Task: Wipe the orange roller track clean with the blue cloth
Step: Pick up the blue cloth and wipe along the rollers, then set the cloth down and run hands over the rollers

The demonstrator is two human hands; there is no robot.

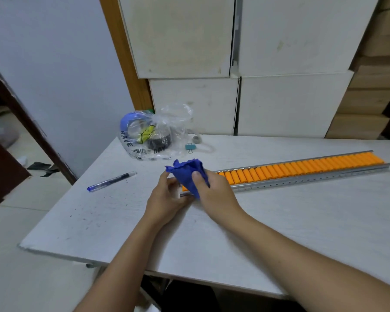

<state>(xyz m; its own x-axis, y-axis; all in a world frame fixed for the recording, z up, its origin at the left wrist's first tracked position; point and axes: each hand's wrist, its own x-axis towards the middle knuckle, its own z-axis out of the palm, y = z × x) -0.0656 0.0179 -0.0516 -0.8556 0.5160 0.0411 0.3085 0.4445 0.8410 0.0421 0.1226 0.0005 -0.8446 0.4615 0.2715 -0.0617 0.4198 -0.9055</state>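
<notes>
Both hands meet over the near end of the track (302,171), which lies on the worktop (302,221) with its long axis running away to the right. The right hand (214,188) grips the bunched cloth (186,174); the left hand (167,197) pinches its edge. Orange rollers sit in a metal channel, with no visible dirt.

Bare forearms, no sleeves visible

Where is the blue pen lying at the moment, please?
In the head view, the blue pen lies on the left part of the white table, left of the hands and in front of the clear plastic bag.
</notes>
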